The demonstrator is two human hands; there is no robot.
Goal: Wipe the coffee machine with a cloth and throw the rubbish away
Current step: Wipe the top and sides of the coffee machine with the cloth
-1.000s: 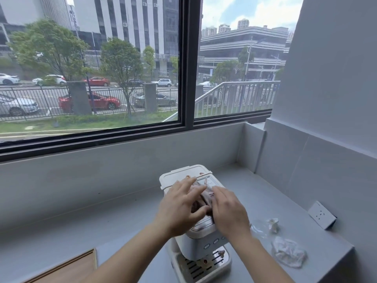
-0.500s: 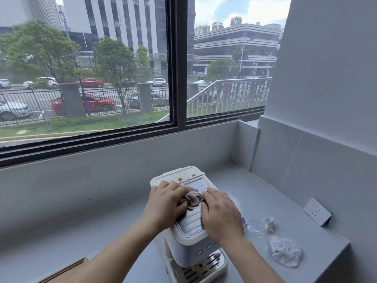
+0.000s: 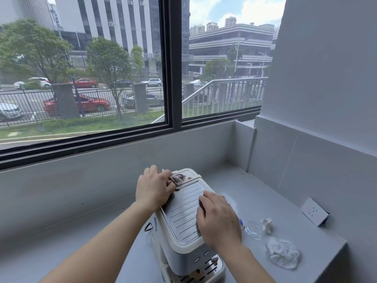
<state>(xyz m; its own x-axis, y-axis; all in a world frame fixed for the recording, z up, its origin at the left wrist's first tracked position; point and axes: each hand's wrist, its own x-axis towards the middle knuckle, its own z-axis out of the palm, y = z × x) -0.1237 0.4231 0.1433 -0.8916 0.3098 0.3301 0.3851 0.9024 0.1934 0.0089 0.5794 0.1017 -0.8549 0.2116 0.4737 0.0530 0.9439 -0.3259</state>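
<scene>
A: Status?
B: Mid-wipe. Left hand (image 3: 154, 185) clenched on cloth (image 3: 177, 179), far end of machine (image 3: 183, 221) top. Right hand (image 3: 217, 220) flat, steadying the near end.
A: Rubbish?
B: Wrappers (image 3: 282, 255) lie right of right hand. Not binned.

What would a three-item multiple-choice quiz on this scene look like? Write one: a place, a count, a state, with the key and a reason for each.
1. Where is the cloth?
A. on the far end of the coffee machine's top
B. on the counter by the socket
C. on the window sill

2. How many hands touch the coffee machine?
A. none
B. one
C. two

3. What is the right hand doing?
A. gripping the cloth
B. resting flat on the ribbed top
C. lifting the crumpled plastic bag

Key: 1 A, the left hand presses it there. 2 C, both rest on its top. 3 B, its palm lies down holding nothing, while the crumpled plastic bag lies on the counter.
</scene>
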